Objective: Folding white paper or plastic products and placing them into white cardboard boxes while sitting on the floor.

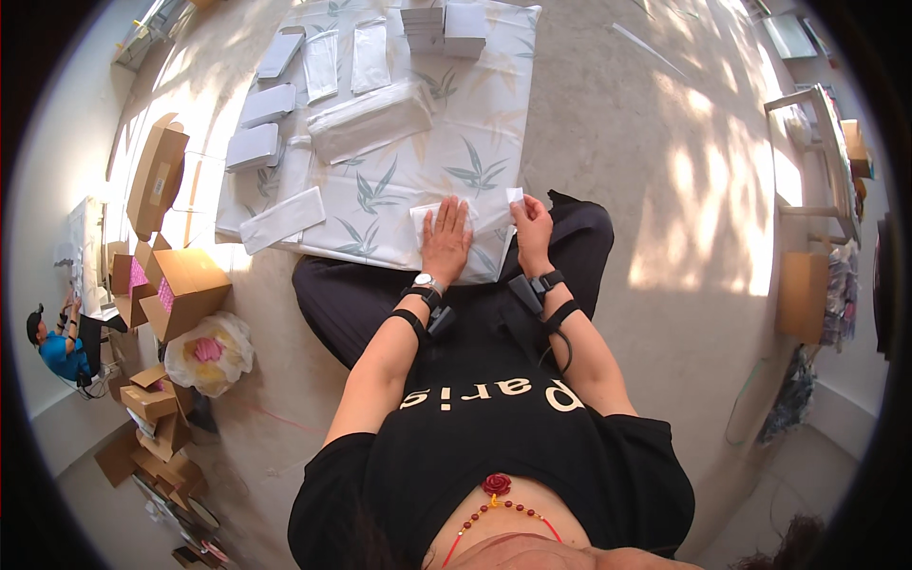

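Observation:
My left hand [446,239] lies flat, fingers stretched, on a white packet [418,217] near the front edge of the table. Most of that packet is hidden under the palm. Just to its right, my right hand [533,228] pinches a small white strip [515,195] between thumb and fingertips. What looks like clear film [489,218] spans the space between the two hands; its outline is hard to make out. Off to the left, a long white packet [283,219] lies slantwise at the table's edge.
The cloth-covered table [380,195] bears a pile of clear plastic bags [370,122], stacks of white cards [254,147] and taller white stacks [465,28] at the far end. Cardboard boxes [190,285] crowd the left floor, where another person [65,351] works. A rack [812,157] stands right.

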A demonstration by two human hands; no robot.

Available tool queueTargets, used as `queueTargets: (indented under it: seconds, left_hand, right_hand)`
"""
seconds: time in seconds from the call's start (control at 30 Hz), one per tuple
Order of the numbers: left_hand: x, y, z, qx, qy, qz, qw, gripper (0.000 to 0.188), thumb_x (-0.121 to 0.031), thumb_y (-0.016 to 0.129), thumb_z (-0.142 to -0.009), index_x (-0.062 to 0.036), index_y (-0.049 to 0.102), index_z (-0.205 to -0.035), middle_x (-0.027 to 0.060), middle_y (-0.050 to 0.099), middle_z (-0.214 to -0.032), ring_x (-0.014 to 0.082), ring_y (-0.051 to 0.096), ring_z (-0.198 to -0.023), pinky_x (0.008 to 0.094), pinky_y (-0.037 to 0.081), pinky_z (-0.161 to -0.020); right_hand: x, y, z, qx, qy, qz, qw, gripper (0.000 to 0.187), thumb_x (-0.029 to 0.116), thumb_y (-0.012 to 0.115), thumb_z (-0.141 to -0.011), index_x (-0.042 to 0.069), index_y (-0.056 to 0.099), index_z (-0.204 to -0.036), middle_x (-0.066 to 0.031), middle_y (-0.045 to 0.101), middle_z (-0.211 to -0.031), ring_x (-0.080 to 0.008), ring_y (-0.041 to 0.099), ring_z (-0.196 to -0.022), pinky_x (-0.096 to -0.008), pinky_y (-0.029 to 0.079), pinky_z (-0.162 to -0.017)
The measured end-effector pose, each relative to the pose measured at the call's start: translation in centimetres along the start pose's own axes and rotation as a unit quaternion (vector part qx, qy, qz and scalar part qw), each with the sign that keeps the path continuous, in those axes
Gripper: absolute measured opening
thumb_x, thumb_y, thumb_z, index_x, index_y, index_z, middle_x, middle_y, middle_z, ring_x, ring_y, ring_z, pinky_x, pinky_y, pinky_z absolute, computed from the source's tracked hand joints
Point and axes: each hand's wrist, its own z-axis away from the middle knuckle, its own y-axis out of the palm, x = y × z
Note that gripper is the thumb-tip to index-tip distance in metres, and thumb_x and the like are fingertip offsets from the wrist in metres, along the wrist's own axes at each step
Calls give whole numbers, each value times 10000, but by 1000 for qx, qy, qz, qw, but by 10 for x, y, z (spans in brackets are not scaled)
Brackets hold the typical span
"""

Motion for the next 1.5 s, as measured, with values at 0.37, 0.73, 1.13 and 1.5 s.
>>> queueTargets:
  seconds: [0.37,0.73,1.13,1.5]
  left_hand:
    - [-1,-8,-2,-22,8,53,998,622,-295,566,-1026,-104,403,-1595,145,314,-1693,253,240,-1590,498,162,-1277]
    - [38,-48,0,-38,-353,701,619,389,-377,598,-1069,9,645,-1085,78,697,-947,146,680,-821,312,588,-766]
    - [45,-34,2,-126,-256,305,909,262,-236,720,-906,9,636,-863,164,642,-821,343,616,-706,448,501,-693]
    - [50,-26,6,-161,-250,258,919,228,-163,762,-870,21,626,-871,148,580,-872,306,599,-822,418,503,-755]
  right_hand:
    - [46,52,46,112,-205,187,954,296,77,745,-936,-17,670,-1207,-101,743,-1057,-133,685,-897,-281,555,-803]
    - [20,83,73,270,-204,208,917,334,10,726,-915,9,653,-1240,-139,697,-1112,-243,713,-958,-324,570,-800]
    - [15,49,17,159,-149,161,963,189,-47,526,-996,-35,629,-1154,-166,715,-1065,-238,749,-938,-328,593,-805]
    - [-4,64,11,206,-137,186,951,215,-52,503,-1000,-23,646,-1158,-157,720,-1087,-252,743,-966,-343,606,-794]
